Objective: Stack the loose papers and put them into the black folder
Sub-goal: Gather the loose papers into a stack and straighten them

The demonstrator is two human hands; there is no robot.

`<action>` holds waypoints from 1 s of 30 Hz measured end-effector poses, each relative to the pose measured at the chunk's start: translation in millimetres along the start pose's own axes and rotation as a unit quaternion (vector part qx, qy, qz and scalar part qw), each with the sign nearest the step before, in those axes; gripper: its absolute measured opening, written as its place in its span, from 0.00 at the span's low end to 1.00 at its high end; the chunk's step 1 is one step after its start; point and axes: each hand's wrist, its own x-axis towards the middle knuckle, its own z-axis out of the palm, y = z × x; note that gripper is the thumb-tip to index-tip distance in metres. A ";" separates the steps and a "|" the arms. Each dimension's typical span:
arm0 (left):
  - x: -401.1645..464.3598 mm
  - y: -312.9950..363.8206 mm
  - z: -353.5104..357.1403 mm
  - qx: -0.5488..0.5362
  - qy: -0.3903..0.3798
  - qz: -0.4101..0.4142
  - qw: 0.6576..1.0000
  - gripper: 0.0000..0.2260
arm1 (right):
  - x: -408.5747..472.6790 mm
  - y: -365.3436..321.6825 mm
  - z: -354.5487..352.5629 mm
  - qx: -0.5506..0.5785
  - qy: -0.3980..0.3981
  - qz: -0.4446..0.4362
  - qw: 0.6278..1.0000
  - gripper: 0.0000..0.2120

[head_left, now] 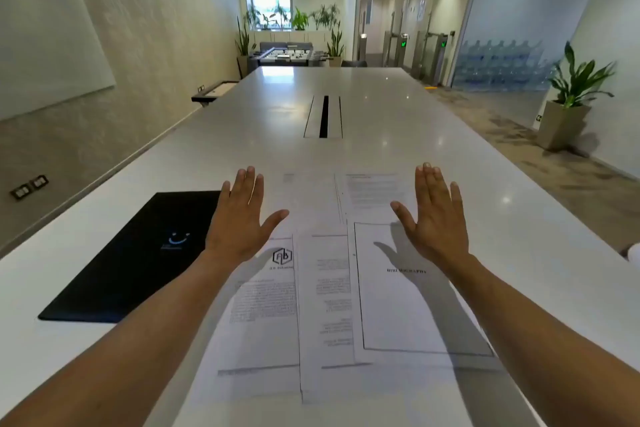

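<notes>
Both hands flat, fingers spread, holding nothing: left hand (239, 218) and right hand (434, 218) above the loose papers (325, 288) spread on the surface (381, 107). Black folder (138, 253) lies closed, left.

A long white table (381, 107) runs to the far end, with a slotted cable hatch (323, 116) at its centre. A whiteboard (45, 35) hangs on the left wall; a potted plant (571, 104) (square planter) stands right. A foosball table (291, 55) sits beyond, flanked by more plants.
</notes>
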 end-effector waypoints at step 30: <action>-66.1 59.9 39.4 -0.106 -0.090 -0.269 0.953 0.39 | -64.7 -17.7 27.9 0.083 -0.118 0.200 0.969 0.37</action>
